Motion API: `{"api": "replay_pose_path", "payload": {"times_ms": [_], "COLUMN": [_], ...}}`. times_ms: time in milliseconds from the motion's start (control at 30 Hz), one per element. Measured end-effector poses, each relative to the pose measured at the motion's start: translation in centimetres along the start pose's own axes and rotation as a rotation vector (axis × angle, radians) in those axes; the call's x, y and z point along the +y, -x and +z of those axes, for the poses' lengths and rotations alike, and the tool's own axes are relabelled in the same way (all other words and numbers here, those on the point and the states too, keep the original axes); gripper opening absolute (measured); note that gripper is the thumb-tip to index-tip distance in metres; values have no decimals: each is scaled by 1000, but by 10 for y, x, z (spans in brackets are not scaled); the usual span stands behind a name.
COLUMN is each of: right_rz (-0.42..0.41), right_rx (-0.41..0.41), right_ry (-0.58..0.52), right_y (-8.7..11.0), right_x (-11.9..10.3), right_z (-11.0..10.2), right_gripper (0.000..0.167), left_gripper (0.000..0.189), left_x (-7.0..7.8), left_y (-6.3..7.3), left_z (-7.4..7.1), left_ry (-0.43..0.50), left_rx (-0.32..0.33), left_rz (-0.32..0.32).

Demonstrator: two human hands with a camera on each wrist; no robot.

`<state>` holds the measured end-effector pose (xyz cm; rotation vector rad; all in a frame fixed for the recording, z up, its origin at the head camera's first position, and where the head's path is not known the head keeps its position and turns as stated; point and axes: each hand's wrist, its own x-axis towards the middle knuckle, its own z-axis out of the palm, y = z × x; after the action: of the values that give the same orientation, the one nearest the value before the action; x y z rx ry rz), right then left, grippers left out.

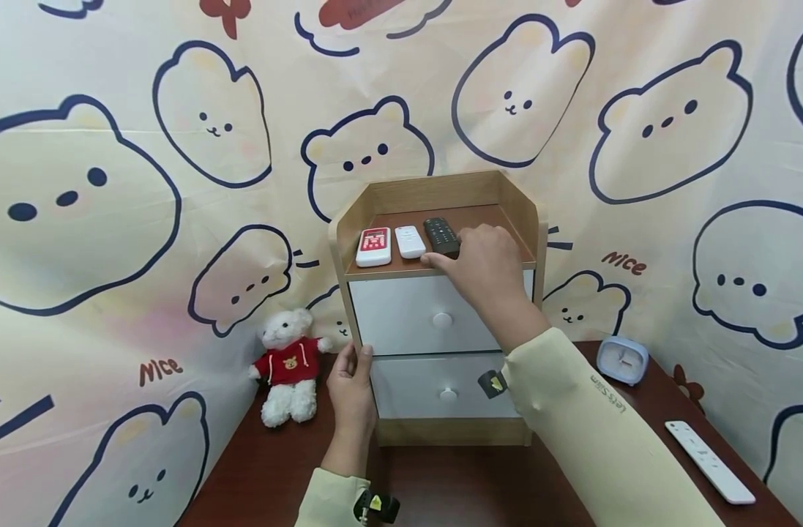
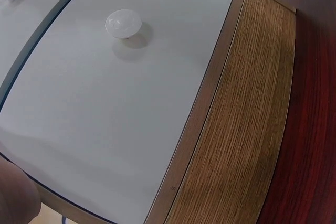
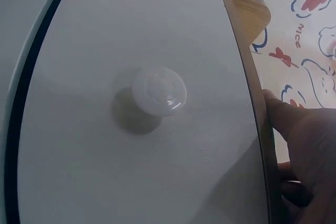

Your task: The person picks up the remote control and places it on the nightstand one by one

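Note:
A small wooden cabinet (image 1: pixel 454 432) with two white drawers stands on the table. On its brown top shelf lie a white remote with a red face (image 1: pixel 374 247), a small white remote (image 1: pixel 411 242) and a black remote (image 1: pixel 442 236) with rows of buttons. My right hand (image 1: pixel 490 267) reaches over the upper drawer (image 1: pixel 401 315) and grips the near end of the black remote between thumb and fingers. My left hand (image 1: pixel 352 388) rests against the cabinet's left side, thumb near the front edge. In the left wrist view, the lower drawer's round knob (image 2: pixel 123 23) shows.
A white teddy bear (image 1: pixel 289 366) in a red top sits left of the cabinet. To the right are a small blue-framed clock (image 1: pixel 622 359) and a long white power strip (image 1: pixel 709 461). A bear-printed cloth (image 1: pixel 401 66) hangs behind the dark red table (image 1: pixel 454 487).

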<state>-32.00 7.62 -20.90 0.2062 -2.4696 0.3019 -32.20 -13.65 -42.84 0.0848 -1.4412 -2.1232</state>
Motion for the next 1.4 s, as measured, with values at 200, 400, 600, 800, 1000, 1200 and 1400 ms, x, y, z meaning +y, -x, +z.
{"api": "replay_pose_path", "payload": {"times_ms": [200,400,600,800,1000,1200,1400], "right_rz": [-205,-479,-345,-37,272,435,538], "right_rx": [300,538,363,81,-190,-321,-304], "right_ry": [-260,-439,-469,-444,-478,-393,-274], "right_y": [39,112,182,237,272,293,306], "right_x": [16,42,65,90,128,182,240], "right_z": [17,63,117,155,162,153,136], "right_gripper": [62,29,23,22,21,30,43], "left_gripper": [44,46,45,47,47,46,46], "left_x": [-3,-1,4,7,3,1,-1], "left_y": [-1,-2,-6,-5,-3,-1,0], "left_z": [0,0,-1,-2,-2,1,2], "left_ry": [4,3,11,7,0,5,0], "left_rx": [6,-2,5,5,14,8,3], "left_rz": [-6,14,35,37,28,-6,-9]}}
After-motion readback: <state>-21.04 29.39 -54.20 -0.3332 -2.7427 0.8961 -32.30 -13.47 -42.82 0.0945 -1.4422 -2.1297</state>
